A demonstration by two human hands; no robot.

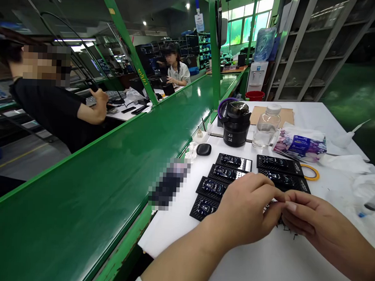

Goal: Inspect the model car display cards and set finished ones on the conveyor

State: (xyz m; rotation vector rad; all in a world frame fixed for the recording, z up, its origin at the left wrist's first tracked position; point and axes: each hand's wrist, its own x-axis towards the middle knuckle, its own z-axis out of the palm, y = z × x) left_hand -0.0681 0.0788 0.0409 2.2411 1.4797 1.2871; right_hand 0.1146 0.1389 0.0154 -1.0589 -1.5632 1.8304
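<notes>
My left hand (249,208) and my right hand (308,214) meet over the white table, thumbs and fingertips pinched together. Whatever they hold between them is too small or hidden to name. Behind and beside my left hand lie several flat black textured plates, each with a glossy dark car-shaped piece; one such plate (210,187) shows left of the hand. More black plates (277,163) sit in a second column beyond my fingers. Small dark bits (290,231) lie on the table under my right hand.
A black cup (236,130), a clear bottle (266,129), a tissue pack (299,143) and a yellow tape roll (311,172) stand or lie farther back. A green conveyor (90,194) runs along the left. Two people (53,95) work across it.
</notes>
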